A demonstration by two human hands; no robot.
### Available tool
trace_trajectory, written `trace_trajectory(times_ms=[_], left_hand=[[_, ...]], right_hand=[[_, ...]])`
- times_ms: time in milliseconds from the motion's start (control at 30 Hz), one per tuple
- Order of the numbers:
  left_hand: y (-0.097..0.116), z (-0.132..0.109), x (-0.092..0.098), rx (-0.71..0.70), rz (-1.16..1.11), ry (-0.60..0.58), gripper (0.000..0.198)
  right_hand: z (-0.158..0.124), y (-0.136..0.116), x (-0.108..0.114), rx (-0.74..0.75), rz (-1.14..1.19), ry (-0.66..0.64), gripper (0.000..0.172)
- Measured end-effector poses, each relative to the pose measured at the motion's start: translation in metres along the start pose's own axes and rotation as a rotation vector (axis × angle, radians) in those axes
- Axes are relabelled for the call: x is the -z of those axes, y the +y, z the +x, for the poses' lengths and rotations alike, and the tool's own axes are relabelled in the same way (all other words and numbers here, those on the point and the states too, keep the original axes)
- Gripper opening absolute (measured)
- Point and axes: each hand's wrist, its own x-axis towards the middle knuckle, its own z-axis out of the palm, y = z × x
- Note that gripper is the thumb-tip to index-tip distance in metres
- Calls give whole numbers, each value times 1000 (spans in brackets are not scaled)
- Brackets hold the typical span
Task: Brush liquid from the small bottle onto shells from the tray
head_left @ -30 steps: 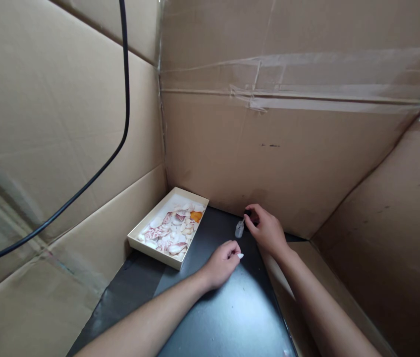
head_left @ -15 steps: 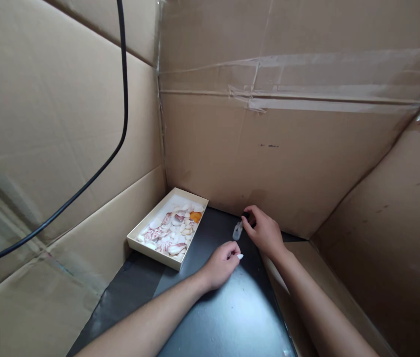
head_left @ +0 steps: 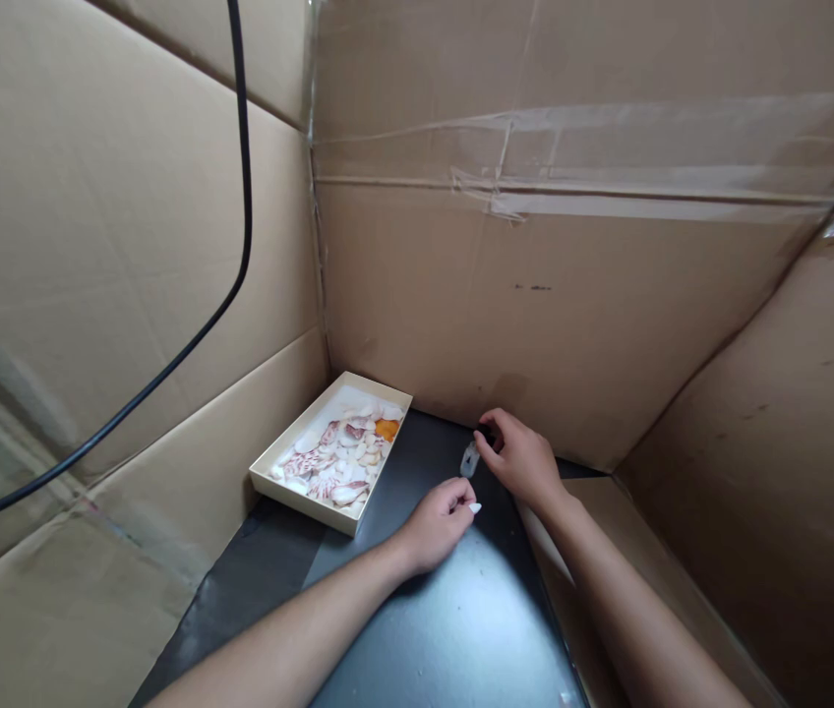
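My left hand (head_left: 438,523) rests on the black table top (head_left: 446,629), fingers curled, pinching a small white shell piece (head_left: 474,508) at its fingertips. My right hand (head_left: 520,459) lies just beyond it near the back cardboard wall, fingers closed on a small clear bottle with a dark cap (head_left: 470,457). A shallow cream tray (head_left: 297,493) holding several pink-striped, white and one orange shell sits at the far left of the table.
Cardboard walls (head_left: 571,315) enclose the table on the left, back and right. A black cable (head_left: 240,197) hangs across the left wall. A cardboard flap (head_left: 609,551) lies to the right of the table top.
My right hand with the small bottle has shifted slightly left and nearer my left hand. The left hand has stayed put.
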Motion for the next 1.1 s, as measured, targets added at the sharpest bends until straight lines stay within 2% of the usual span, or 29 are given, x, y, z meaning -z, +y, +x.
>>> trace_trajectory(times_ms=[333,1100], left_hand=[[4,0,2,-17,-3,-4,14],[2,-1,1,-3,-13,-23,14]], right_hand=[[-1,-1,-2,60,-33,-9,14],[-4,-6,-7,25,29,-19,16]])
